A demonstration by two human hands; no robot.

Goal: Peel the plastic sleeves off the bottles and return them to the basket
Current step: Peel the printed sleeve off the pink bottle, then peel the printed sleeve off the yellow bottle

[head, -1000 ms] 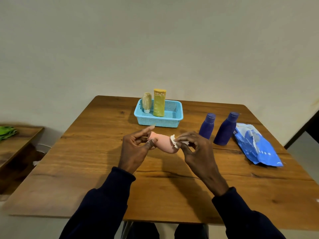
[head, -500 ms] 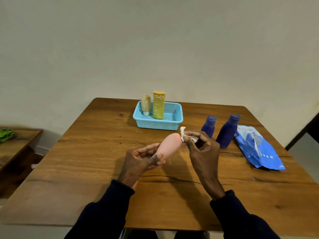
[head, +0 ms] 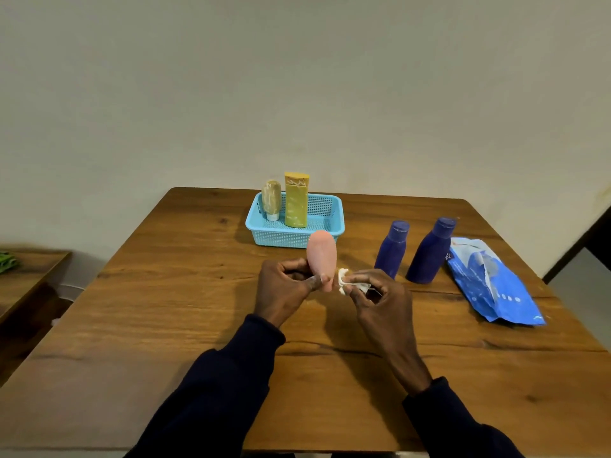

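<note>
My left hand (head: 287,289) grips the narrow lower end of a pink bottle (head: 321,252), which stands nearly upright above the table. Just to its right, my right hand (head: 377,295) pinches a crumpled white scrap of sleeve (head: 345,281) beside the bottle's bottom end. A light blue basket (head: 297,238) sits behind, holding a beige tube (head: 271,199) and a yellow bottle (head: 296,200). Two dark blue bottles (head: 391,249) (head: 429,251) stand on the table to the right.
A blue plastic pouch (head: 489,282) lies at the right of the wooden table (head: 165,309). A lower wooden surface (head: 29,279) with something green on it is at the far left. A wall rises behind the table.
The pink bottle has swung from lying sideways to nearly upright in my left hand. My right hand has drawn the white scrap from the bottle's far end down beside its lower end.
</note>
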